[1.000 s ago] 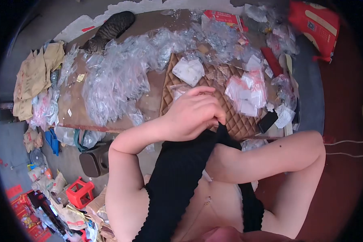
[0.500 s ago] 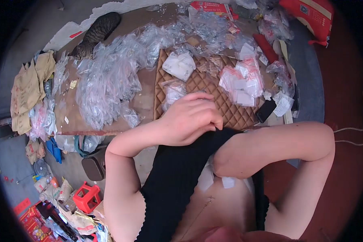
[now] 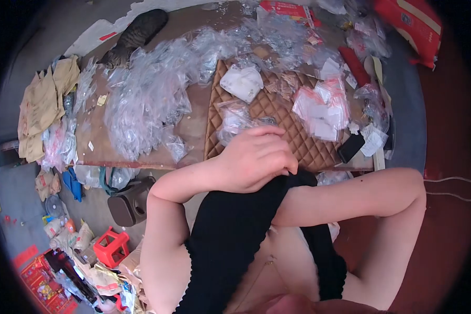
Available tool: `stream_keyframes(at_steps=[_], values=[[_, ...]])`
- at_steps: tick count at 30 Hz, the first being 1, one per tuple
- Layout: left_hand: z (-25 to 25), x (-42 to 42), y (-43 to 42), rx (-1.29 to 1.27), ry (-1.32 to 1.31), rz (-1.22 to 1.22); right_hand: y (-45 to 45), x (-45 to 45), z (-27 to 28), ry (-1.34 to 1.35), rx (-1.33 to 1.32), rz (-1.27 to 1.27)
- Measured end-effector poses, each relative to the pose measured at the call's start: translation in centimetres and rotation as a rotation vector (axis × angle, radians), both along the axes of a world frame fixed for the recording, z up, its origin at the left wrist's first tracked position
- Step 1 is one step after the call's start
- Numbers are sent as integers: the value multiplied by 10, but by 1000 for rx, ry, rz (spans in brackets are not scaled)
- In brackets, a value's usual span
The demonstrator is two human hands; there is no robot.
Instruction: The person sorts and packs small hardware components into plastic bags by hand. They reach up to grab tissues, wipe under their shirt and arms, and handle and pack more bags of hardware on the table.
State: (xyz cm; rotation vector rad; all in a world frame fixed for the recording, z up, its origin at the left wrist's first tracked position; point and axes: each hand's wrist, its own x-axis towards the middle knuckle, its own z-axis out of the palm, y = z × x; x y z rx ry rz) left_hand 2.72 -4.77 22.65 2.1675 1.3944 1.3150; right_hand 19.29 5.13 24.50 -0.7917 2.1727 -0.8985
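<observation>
My left hand [image 3: 259, 161] is closed on the upper edge of a black top [image 3: 230, 230], its fingers curled over the fabric and holding it out from the chest. My right forearm [image 3: 345, 199] crosses in front of the body and passes under that edge. The cloth hides my right hand, so its fingers do not show. Just beyond my left hand, clear plastic bags [image 3: 234, 120] lie on a brown quilted mat [image 3: 277, 110] on the table.
A white packet [image 3: 242, 82], red-edged bags with white slips [image 3: 323, 112] and a black phone [image 3: 350, 148] lie on the table. Many clear bags [image 3: 146, 104] are heaped at left, beside a cat [image 3: 141, 34]. A red stool [image 3: 111, 247] stands on the floor.
My right forearm has shifted up and further under the black top. White pieces that showed at the chest opening are now out of sight. The whole view has shifted slightly.
</observation>
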Motion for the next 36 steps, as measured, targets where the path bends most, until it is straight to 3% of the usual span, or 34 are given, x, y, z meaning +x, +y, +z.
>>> stream_keyframes(at_steps=[3, 4, 6, 12, 14, 18, 20, 22, 24, 26, 27, 30, 32, 34, 36], values=[[-5, 3, -1, 12, 23, 0, 0, 8, -18, 385, 33, -239], [-6, 2, -2, 12, 24, 2, -5, -32, -8, -42, 77, 63], [-6, 0, -5, -42, 36, -2, -7, -54, 5, -469, 116, 362], [-3, -3, -16, -37, -1, 17, 0, -29, 32, -180, 57, 13], [2, -6, -16, -41, -1, 28, 5, -20, 35, -45, -139, -48], [7, -14, -16, -12, -36, 71, 3, -7, 63, 104, -42, 86], [11, -21, -18, -15, -50, 85, 2, -10, 83, 12, 101, 219], [14, -27, -22, -15, -68, 114, 5, -8, 87, 80, -192, 99], [16, -33, -25, -7, -87, 114, -6, -10, 78, -20, -254, 47], [17, -36, -27, -1, -84, 130, -25, -16, 56, 238, -475, -125], [17, -38, -29, -8, -85, 128, -37, -17, 49, 339, -448, -124], [21, -37, -34, -21, -73, 143, -53, -41, 44, 253, -256, 102], [25, -37, -38, -28, -61, 160, -56, -41, 42, 379, -394, -17], [26, -39, -44, -35, -54, 163, -49, -34, 58, 205, -306, -84], [29, -38, -47, -28, -54, 159, -30, -25, 63, 199, -338, -77]])
